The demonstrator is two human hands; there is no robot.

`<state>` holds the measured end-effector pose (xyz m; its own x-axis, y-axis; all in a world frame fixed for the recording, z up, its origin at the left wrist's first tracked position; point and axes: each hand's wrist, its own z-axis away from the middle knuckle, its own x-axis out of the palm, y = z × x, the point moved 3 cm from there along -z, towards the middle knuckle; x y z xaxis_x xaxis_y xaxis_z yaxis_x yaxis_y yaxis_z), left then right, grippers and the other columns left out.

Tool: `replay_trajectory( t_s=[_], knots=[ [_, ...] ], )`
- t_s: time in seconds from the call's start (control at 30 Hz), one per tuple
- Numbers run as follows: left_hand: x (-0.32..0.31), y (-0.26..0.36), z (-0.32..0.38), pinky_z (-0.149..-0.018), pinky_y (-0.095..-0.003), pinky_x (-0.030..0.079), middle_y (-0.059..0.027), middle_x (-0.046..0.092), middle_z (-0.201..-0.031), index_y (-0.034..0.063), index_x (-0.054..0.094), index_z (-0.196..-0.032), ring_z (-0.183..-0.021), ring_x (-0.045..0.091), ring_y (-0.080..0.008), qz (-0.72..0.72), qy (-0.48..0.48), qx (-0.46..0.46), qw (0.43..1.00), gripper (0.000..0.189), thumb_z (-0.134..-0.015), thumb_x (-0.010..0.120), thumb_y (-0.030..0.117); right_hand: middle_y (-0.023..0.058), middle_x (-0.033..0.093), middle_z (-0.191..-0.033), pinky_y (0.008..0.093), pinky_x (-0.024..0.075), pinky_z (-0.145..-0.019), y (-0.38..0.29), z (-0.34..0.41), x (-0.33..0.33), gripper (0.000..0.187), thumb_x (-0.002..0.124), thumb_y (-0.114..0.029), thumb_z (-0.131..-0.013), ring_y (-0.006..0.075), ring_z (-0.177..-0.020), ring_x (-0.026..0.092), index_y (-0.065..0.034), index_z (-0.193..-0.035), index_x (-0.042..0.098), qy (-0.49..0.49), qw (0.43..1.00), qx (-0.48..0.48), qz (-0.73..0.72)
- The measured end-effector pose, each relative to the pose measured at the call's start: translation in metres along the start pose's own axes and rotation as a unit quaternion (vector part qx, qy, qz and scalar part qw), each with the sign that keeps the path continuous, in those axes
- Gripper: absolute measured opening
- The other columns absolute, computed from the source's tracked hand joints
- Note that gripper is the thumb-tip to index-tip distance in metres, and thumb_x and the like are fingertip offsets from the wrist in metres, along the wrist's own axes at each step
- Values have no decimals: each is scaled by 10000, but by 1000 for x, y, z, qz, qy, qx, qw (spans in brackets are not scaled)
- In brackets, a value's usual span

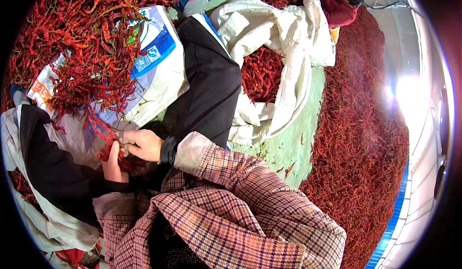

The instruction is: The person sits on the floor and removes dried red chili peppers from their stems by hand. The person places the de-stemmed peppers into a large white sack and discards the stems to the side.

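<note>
Low between my spread legs, my left hand (114,163) holds a small bunch of dried red chillies (104,152), its thumb pressed along them. My right hand (143,144) meets it there, with thumb and fingers pinched at the stem ends of the chillies. The fingertips partly hide one another. Beneath them lies a printed woven plastic sack (162,74), spread flat. On its far part rests a heap of dried red chillies with stems (97,59), and a few loose stems are scattered on the bare sack.
Right of my leg stands a white woven sack (296,85) with rolled rim, holding chillies (261,74). Beyond the green floor covering (281,153) runs a long chilli pile (361,142). A person in dark red (334,5) sits at the top right. Another white sack (61,229) lies lower left.
</note>
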<state>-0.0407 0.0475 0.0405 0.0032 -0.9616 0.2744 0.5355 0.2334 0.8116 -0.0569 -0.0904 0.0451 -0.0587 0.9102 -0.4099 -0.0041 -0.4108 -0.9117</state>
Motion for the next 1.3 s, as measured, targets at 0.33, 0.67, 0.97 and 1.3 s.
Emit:
replay_trajectory(
  t_s=[0.33,0.67,0.97,1.3],
  knots=[
    [28,39,25,-617,-333,437,-126,527,-792,45,529,-872,-678,526,-308,-314,-225,364,848,178,-722,609,100,190,573,-844,409,455,-642,66,-11,11,231,485,-267,-811,327,-775,582,-51,-837,563,-97,983,139,71],
    [-4,4,1,-519,-225,387,-7,562,-637,22,592,-867,-546,502,-90,90,-5,-101,991,114,-839,557,127,166,541,-904,396,494,-619,74,-88,76,248,562,-203,-721,312,-761,606,-21,-887,538,-130,910,30,392],
    [-20,-23,-14,-569,-228,411,7,587,-758,34,605,-878,-625,514,-77,106,96,-32,989,97,-793,634,73,154,574,-706,410,436,-579,24,-40,19,194,641,-202,-727,336,-675,567,-44,-738,530,-44,989,109,91],
    [-15,-20,-12,-643,-243,442,2,604,-794,29,606,-881,-722,551,-83,98,34,-8,995,119,-779,645,76,164,543,-701,388,443,-615,-5,-11,15,101,579,-110,-748,339,-697,553,-29,-785,531,-38,999,1,3]
  ],
)
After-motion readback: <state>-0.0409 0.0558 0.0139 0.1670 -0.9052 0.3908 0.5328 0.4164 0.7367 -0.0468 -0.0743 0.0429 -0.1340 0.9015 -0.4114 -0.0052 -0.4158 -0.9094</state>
